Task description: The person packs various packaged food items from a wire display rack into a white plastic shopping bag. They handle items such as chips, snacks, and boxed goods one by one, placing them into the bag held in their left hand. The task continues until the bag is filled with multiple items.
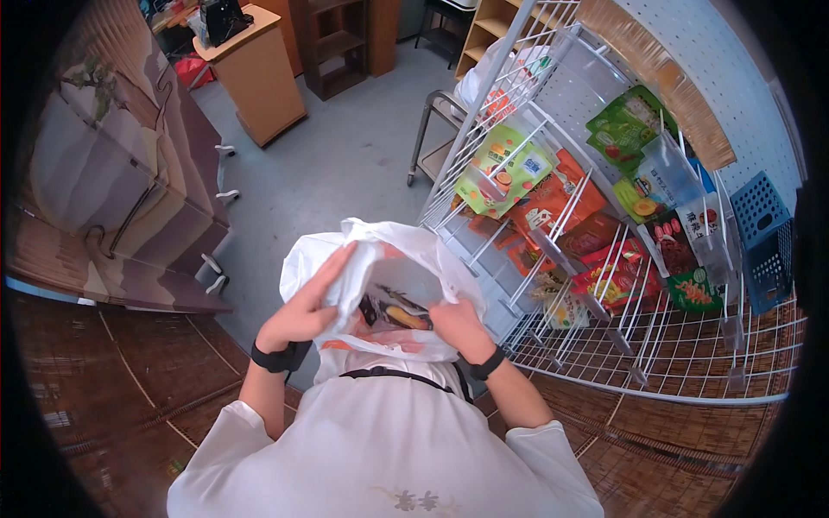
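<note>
A white plastic bag (395,233) with orange print is held with its mouth wide in front of my body. My left hand (311,304) lies flat along the bag's left rim, its fingers stretched and the thumb apart. On the right side, my right hand (456,324) has its fingers closed on the rim. Down in the bag lies a dark package (405,317) with a yellow picture on it; other contents are hard to tell. Both wrists wear black bands.
To the right stands a white wire rack (622,382) with several snack packets (505,171) between dividers and a blue perforated basket (764,259). Behind it is a metal cart (421,129) bearing a white bag. Hooks stick out from a patterned curtain (175,194) at left. A wooden cabinet (259,97) stands farther off.
</note>
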Tool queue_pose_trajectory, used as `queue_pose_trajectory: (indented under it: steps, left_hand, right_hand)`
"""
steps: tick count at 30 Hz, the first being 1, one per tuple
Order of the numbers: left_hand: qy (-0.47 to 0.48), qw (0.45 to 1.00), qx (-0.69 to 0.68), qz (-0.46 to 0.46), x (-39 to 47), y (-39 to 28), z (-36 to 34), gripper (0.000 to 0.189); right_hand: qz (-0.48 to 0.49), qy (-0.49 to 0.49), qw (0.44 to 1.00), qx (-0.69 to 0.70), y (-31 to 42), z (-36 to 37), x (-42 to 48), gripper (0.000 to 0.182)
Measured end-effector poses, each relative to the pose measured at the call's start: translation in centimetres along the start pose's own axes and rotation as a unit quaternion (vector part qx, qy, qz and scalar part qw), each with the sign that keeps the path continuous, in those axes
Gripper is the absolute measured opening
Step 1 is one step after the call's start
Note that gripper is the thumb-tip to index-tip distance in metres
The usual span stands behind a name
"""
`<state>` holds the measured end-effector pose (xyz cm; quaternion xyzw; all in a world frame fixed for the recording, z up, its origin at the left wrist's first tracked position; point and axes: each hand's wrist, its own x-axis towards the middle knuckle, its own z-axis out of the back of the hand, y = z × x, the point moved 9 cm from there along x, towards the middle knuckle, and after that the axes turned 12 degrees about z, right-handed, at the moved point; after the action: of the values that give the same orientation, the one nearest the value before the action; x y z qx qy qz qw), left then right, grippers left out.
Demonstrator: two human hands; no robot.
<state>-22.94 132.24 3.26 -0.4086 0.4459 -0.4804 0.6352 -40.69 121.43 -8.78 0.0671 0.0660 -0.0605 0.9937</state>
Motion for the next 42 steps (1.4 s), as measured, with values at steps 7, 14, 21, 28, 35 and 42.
queue_pose_trajectory:
  steps: [7, 14, 21, 28, 35, 42]
  left_hand:
    - [0.049, 0.998, 0.009, -0.024, 0.7, -2.7, -3.8, 0.098]
    - [0.022, 0.998, -0.035, -0.042, 0.6, -3.1, -2.4, 0.097]
    - [-0.005, 0.992, -0.126, -0.021, 1.9, -2.4, -0.4, 0.106]
    - [0.002, 0.876, -0.482, -0.006, 2.3, -1.4, 1.7, 0.114]
    - [0.061, 0.780, -0.615, -0.094, 2.0, -5.2, 1.9, 0.113]
    - [-0.058, 0.817, -0.568, -0.080, 0.6, -4.0, 3.4, 0.112]
  right_hand:
    - [0.012, -0.056, 0.983, 0.174, 1.0, 4.7, 4.5, 0.015]
    - [-0.070, -0.090, 0.756, 0.644, -1.4, 3.4, 3.8, 0.017]
    - [-0.073, -0.191, 0.498, 0.842, -1.8, 2.2, 3.8, 0.015]
    - [-0.049, -0.294, 0.402, 0.866, -4.8, 1.7, 3.9, 0.022]
    - [-0.127, -0.280, 0.715, 0.628, -9.0, -12.1, 6.9, 0.026]
    - [-0.127, -0.142, 0.906, 0.378, -7.5, -6.8, 3.9, 0.031]
